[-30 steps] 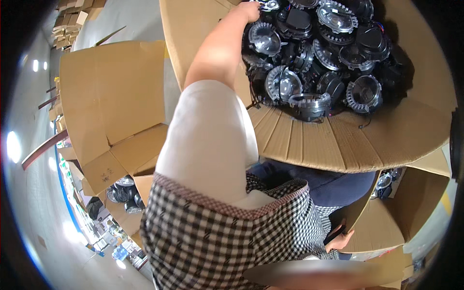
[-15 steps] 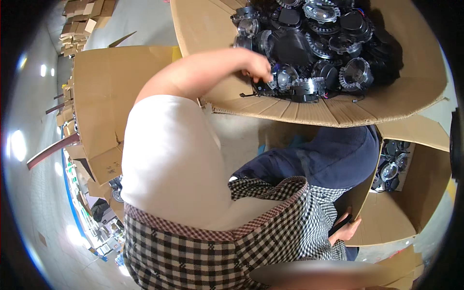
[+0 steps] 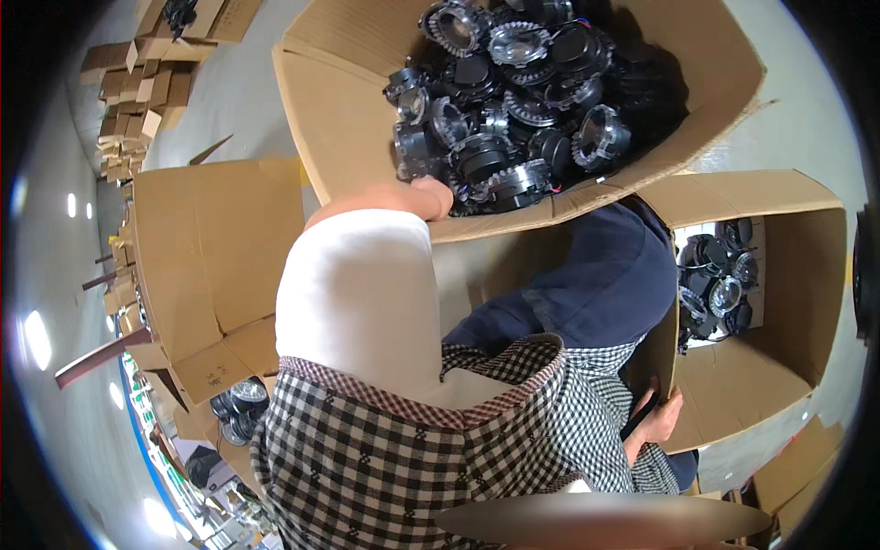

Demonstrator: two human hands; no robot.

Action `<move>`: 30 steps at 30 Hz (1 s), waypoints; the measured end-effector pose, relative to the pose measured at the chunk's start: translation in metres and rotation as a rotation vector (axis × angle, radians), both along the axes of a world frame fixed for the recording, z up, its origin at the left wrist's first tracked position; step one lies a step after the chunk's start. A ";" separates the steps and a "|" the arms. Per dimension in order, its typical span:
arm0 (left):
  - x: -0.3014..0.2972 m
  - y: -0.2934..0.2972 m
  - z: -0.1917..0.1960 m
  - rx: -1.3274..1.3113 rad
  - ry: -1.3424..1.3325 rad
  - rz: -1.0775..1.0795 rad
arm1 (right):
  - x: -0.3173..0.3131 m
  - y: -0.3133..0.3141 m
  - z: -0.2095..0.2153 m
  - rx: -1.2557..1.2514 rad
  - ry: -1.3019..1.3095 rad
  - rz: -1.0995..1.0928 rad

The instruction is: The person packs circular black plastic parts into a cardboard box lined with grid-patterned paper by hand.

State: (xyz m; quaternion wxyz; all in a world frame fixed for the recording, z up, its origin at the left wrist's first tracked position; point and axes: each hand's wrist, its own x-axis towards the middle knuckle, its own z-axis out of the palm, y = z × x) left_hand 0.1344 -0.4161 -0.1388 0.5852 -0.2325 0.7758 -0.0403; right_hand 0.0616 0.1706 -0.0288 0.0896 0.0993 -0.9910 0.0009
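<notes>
- The left hand (image 3: 433,196) is at the near rim of the large carton (image 3: 335,110); the heap of round lamp units (image 3: 504,110) lies beyond it and off to its right.
- Closest on its right is a side-on unit (image 3: 521,185), its toothed rim running roughly crosswise and rising slightly away to the right. A dark unit (image 3: 417,151) sits just beyond the knuckles.
- The left hand is clearly the nearer of the two to this heap; the right hand (image 3: 658,422) is well apart, lower and to the right.
- The left fingers look curled, but they are partly hidden, so I cannot tell whether they grip anything.
- The right hand is bent against the side carton (image 3: 797,284), a dark strip (image 3: 640,417) showing beside its thumb; its grip cannot be told either. More units (image 3: 724,295) lie beyond it, to its right.
- The lamp units have glossy black bodies and clear, domed lenses with notched collars; they lie tilted every way.
</notes>
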 end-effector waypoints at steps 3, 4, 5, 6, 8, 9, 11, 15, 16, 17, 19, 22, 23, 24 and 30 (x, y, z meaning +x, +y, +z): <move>-0.032 0.020 0.049 0.047 -0.066 -0.122 | 0.002 -0.001 0.000 -0.018 -0.091 -0.054; -0.039 0.027 0.070 0.059 -0.009 -0.179 | 0.002 0.001 -0.001 -0.020 -0.084 -0.064; -0.043 0.032 0.085 0.066 0.047 -0.236 | 0.004 0.005 -0.005 -0.033 -0.087 -0.045; -0.047 0.036 0.092 0.015 0.033 -0.269 | 0.005 0.009 -0.009 -0.046 -0.090 -0.025; -0.029 0.016 0.066 -0.001 0.022 -0.247 | 0.002 0.014 -0.017 -0.061 -0.077 -0.015; -0.021 0.005 0.050 -0.007 0.004 -0.236 | 0.002 0.017 -0.021 -0.068 -0.071 -0.016; -0.037 0.013 0.064 0.050 -0.062 -0.263 | 0.003 0.006 -0.013 -0.051 -0.067 -0.033; -0.029 0.022 0.066 0.066 0.010 -0.231 | 0.005 0.001 -0.006 -0.046 -0.064 -0.062; -0.027 0.020 0.058 0.087 -0.028 -0.250 | 0.005 0.002 -0.007 -0.052 -0.057 -0.065; -0.022 0.013 0.040 0.080 -0.023 -0.253 | 0.005 0.004 -0.009 -0.061 -0.057 -0.065; -0.014 -0.004 -0.005 0.021 -0.100 -0.196 | 0.004 0.008 -0.014 -0.066 -0.048 -0.069; -0.014 0.000 -0.005 0.039 -0.067 -0.197 | 0.005 0.006 -0.010 -0.020 -0.068 -0.077; -0.017 0.004 -0.003 0.040 -0.060 -0.206 | 0.005 0.003 -0.007 -0.017 -0.069 -0.078; -0.019 0.007 0.005 0.038 -0.051 -0.214 | 0.005 -0.002 -0.002 -0.017 -0.069 -0.077; -0.032 0.013 0.048 0.076 -0.020 -0.275 | 0.003 -0.001 -0.002 -0.073 -0.068 -0.080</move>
